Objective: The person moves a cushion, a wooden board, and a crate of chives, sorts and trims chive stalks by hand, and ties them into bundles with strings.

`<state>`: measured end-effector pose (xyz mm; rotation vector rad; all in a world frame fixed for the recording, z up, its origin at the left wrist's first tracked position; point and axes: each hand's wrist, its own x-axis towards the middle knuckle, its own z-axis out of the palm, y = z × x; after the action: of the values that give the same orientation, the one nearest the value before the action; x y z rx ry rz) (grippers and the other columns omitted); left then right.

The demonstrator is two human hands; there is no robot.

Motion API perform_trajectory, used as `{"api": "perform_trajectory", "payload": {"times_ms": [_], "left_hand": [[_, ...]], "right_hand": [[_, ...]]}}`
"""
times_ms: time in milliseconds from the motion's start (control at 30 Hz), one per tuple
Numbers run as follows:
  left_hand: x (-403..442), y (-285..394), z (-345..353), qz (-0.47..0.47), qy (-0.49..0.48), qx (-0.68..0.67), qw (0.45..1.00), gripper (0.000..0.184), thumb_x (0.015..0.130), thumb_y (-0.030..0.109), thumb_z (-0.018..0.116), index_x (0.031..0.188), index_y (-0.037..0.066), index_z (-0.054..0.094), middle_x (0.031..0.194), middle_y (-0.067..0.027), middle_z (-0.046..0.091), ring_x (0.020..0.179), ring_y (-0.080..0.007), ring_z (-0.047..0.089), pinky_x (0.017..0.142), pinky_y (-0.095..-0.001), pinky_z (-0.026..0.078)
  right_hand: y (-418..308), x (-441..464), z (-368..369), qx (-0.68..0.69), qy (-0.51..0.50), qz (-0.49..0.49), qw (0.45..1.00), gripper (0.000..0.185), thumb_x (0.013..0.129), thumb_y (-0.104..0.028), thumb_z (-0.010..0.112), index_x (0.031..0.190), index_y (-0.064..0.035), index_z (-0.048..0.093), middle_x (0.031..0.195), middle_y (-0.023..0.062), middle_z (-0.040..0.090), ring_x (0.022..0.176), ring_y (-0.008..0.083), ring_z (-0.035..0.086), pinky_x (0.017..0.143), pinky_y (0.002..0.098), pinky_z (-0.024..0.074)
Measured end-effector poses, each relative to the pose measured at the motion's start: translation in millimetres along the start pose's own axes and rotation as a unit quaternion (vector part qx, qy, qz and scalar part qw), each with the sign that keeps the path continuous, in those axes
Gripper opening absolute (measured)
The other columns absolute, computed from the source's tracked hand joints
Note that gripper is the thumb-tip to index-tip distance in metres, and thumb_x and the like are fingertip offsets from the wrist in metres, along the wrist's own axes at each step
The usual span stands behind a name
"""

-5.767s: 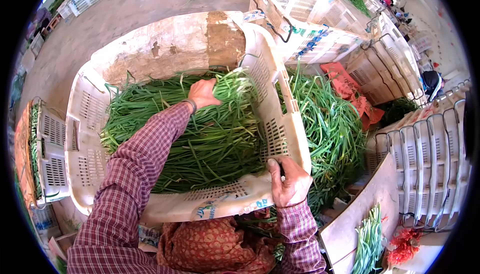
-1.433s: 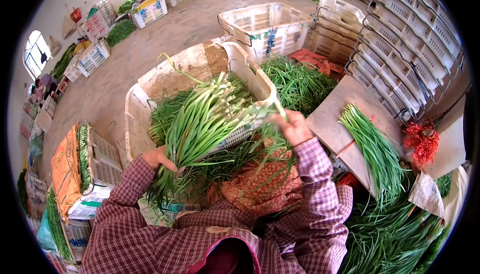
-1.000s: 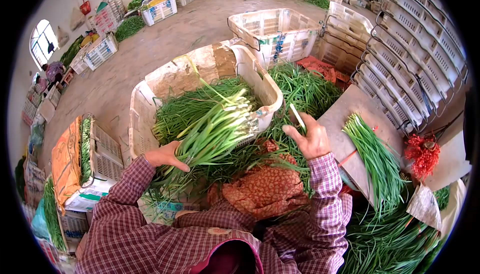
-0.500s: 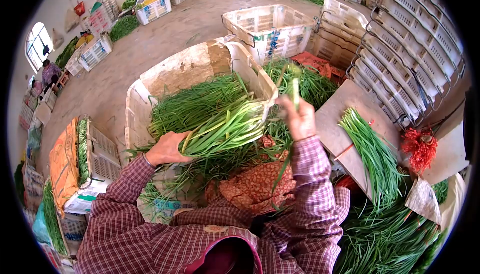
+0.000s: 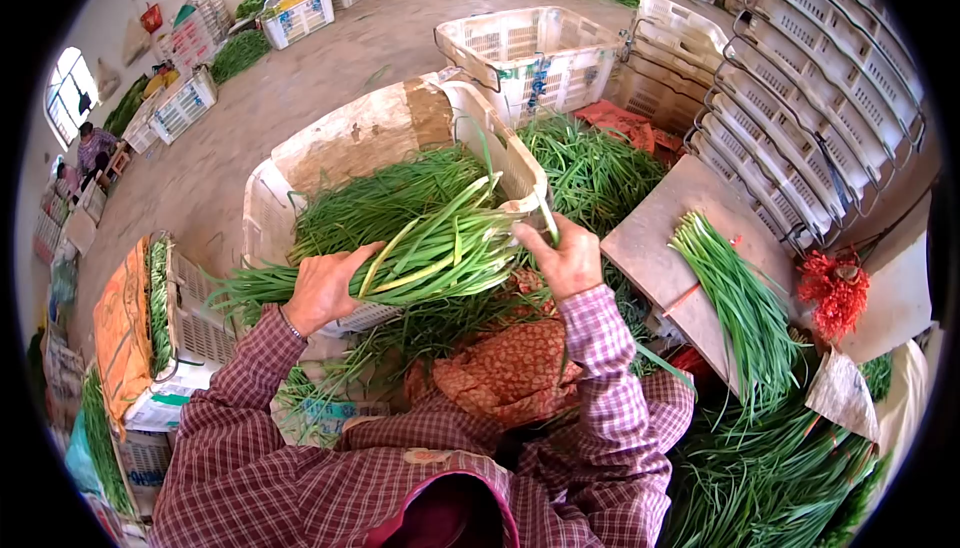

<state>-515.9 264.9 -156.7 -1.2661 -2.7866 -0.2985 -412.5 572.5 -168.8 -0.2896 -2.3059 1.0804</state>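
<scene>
My left hand (image 5: 325, 288) is wrapped round a loose bunch of garlic chives (image 5: 440, 268), its pale stem ends pointing right and its green leaves trailing left. The bunch is held over the near side of a white plastic crate (image 5: 262, 193), where more chives (image 5: 390, 198) lie. Just right of the stem ends, my right hand (image 5: 565, 260) is closed, with a single pale chive stalk (image 5: 548, 220) between thumb and fingers. A neat bundle of chives (image 5: 735, 298) lies on a board (image 5: 660, 213) to the right.
Loose chives (image 5: 590, 173) lie beyond my right hand, and a large heap (image 5: 770, 478) fills the lower right. Red ties (image 5: 835, 293) hang by the board. Stacked crates (image 5: 810, 98) rise at right; another crate (image 5: 530, 58) stands ahead. People (image 5: 97, 148) sit farther off.
My right hand has come down and left, from raised beside the crate to close by the bunch's stem ends. My left hand, with the bunch, has shifted slightly left and up.
</scene>
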Motion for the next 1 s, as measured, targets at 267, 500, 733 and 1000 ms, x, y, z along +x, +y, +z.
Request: {"api": "perform_trajectory", "payload": {"times_ms": [267, 500, 733, 1000], "left_hand": [[-3.6, -11.1, 0.6, -0.010, 0.046, 0.037, 0.998, 0.076, 0.062, 0.022, 0.079, 0.132, 0.020, 0.049, 0.087, -0.0143, 0.066, 0.071, -0.0329, 0.063, 0.059, -0.0418, 0.045], [-2.4, -12.6, 2.8, -0.039, 0.066, 0.117, 0.990, 0.088, 0.056, 0.034, 0.084, 0.135, 0.022, 0.046, 0.072, -0.0113, 0.057, 0.063, -0.0331, 0.058, 0.054, -0.0427, 0.041], [8.2, 8.1, 5.6, 0.026, 0.074, 0.133, 0.988, 0.088, 0.058, 0.008, 0.076, 0.138, 0.019, 0.043, 0.070, -0.0115, 0.055, 0.060, -0.0292, 0.059, 0.055, -0.0392, 0.047], [8.3, 0.6, 3.2, 0.021, 0.073, 0.118, 0.990, 0.086, 0.060, 0.009, 0.076, 0.138, 0.021, 0.043, 0.073, -0.0113, 0.056, 0.061, -0.0296, 0.059, 0.056, -0.0402, 0.046]], "right_hand": [[56.8, -5.4, -10.4, -0.224, 0.132, -0.044, 0.965, 0.019, 0.086, -0.023, 0.065, 0.085, -0.0040, 0.062, 0.058, 0.0096, 0.060, 0.044, 0.0179, 0.057, 0.039, 0.0324, 0.0467], [36.7, -20.8, -16.7, -0.178, 0.054, 0.023, 0.982, 0.039, 0.089, -0.042, 0.059, 0.095, -0.0037, 0.063, 0.050, 0.0026, 0.056, 0.035, 0.0119, 0.049, 0.031, 0.0295, 0.0419], [-3.9, -18.1, 68.0, -0.194, 0.000, 0.012, 0.981, 0.069, 0.079, -0.069, 0.054, 0.080, -0.0007, 0.065, 0.054, 0.0146, 0.058, 0.046, 0.0285, 0.058, 0.043, 0.0398, 0.0472], [1.8, -27.5, 59.4, -0.069, 0.012, 0.005, 0.998, 0.030, 0.082, -0.031, 0.062, 0.084, -0.0014, 0.065, 0.064, 0.0228, 0.060, 0.063, 0.0392, 0.061, 0.060, 0.0465, 0.0485]]}}
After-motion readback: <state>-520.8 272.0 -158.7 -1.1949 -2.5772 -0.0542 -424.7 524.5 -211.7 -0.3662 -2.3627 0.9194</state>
